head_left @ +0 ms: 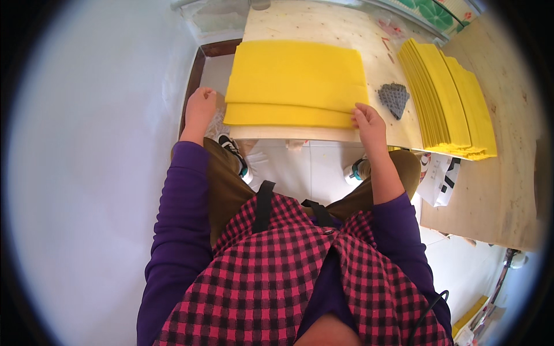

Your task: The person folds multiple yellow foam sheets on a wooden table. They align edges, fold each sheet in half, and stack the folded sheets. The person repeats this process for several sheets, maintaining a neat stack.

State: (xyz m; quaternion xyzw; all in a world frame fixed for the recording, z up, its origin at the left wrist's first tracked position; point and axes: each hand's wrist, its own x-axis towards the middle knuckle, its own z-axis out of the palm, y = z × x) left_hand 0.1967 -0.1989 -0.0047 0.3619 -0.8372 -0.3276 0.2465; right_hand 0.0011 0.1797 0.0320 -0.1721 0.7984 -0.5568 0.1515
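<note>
A yellow felt-like sheet lies flat on the wooden table in front of me, with a folded strip along its near edge. At the near right corner of that strip, my right hand has its thumb and fingers closed on the yellow sheet. My left hand hovers just off the sheet's left side, apart from it. Its fingers are curled and pressed together, and anything between them is too small to make out. A grey quilted wedge-shaped piece rests right of my right hand.
Several folded yellow sheets form a stack at the right. Bare wood of the table shows behind the sheet. A white bag hangs or stands below the stack. A white wall rises on the left.
</note>
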